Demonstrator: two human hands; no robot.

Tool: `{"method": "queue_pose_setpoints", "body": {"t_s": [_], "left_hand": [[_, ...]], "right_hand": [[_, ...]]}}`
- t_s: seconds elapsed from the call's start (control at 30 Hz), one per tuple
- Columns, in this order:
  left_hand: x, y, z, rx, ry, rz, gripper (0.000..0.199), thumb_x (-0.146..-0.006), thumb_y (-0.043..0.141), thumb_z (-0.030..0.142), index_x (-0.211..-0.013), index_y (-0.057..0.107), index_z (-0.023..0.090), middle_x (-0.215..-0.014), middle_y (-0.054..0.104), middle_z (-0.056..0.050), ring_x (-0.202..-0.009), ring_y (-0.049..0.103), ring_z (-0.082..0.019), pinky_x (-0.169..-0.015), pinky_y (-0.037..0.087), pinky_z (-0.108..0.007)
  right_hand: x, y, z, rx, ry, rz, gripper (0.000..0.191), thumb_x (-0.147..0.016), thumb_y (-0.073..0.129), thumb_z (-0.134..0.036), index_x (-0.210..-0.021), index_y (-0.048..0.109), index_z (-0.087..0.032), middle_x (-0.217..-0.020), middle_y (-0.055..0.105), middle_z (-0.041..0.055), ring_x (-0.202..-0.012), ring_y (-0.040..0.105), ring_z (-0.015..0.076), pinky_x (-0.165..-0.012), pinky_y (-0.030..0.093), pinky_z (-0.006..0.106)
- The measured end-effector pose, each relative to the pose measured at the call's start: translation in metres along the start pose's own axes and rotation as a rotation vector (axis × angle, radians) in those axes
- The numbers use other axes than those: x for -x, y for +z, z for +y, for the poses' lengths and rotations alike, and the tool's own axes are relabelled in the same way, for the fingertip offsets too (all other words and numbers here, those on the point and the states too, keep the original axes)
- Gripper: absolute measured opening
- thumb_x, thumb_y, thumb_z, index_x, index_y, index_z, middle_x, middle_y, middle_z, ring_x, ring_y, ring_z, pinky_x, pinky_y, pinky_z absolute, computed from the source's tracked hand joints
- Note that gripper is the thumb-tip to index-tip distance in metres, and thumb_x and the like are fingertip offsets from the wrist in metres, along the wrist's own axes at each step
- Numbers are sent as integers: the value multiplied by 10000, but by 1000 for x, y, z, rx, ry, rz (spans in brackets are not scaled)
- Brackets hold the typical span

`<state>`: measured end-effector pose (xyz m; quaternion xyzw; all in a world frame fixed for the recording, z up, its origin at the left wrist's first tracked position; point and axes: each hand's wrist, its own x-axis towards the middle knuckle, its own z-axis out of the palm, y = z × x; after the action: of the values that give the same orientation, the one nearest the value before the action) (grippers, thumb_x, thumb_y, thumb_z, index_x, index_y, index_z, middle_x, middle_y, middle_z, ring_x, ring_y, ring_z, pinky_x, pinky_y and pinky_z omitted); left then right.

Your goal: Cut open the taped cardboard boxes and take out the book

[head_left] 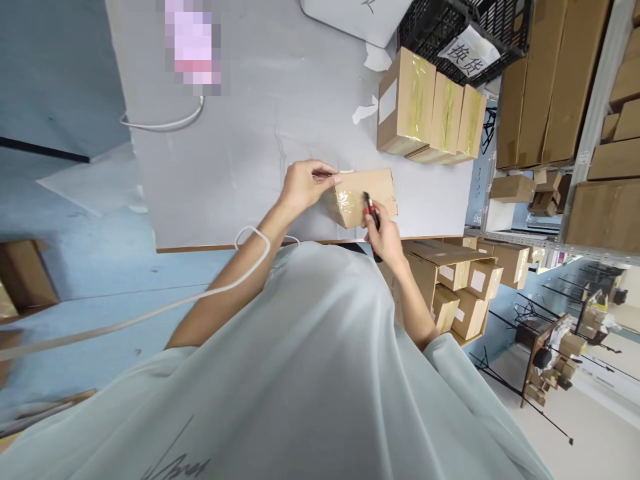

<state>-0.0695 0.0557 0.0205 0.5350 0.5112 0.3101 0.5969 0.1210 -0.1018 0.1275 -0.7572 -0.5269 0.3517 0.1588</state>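
Observation:
A small cardboard box (369, 183) with shiny clear tape on its near left side rests close to the front edge of the grey table (240, 173). My left hand (306, 185) grips the box's upper left corner, thumb and fingers closed on it. Wrapped in my right hand (386, 235) is a black and red cutter (371, 211). The cutter's tip is over the box's top, beside the taped part. Whether the tip touches the cardboard I cannot tell.
Three taped boxes (417, 107) stand at the back right, before a black crate (463, 40). A white cable (230, 283) crosses over my left forearm. An open carton (425, 267) holding several small boxes sits below the table's right front edge.

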Motion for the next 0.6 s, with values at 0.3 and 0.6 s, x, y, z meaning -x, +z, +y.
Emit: {"method": "queue_pose_setpoints", "body": {"t_s": [0.3,0.6], "left_hand": [[3,1,-1,-15,53,-11,159,-903,890,323,-1040,875,245,-1124,877,-57,-1081,833,-263,-1104,699,-453],[7,2,1,-16,64,-12,168,-922,873,310,-1070,867,232,-1152,862,-60,-1070,828,-257,-1097,696,-449]], "right_hand": [[-19,10,-46,162,-47,-97,520,-1197,536,-380,-1705,636,-324,-1558,803,62,-1451,775,325,-1207,623,469],[-15,14,-64,323,-22,-141,547,-1211,481,-337,-1744,594,-292,-1376,877,96,-1310,828,344,-1145,632,472]]}}
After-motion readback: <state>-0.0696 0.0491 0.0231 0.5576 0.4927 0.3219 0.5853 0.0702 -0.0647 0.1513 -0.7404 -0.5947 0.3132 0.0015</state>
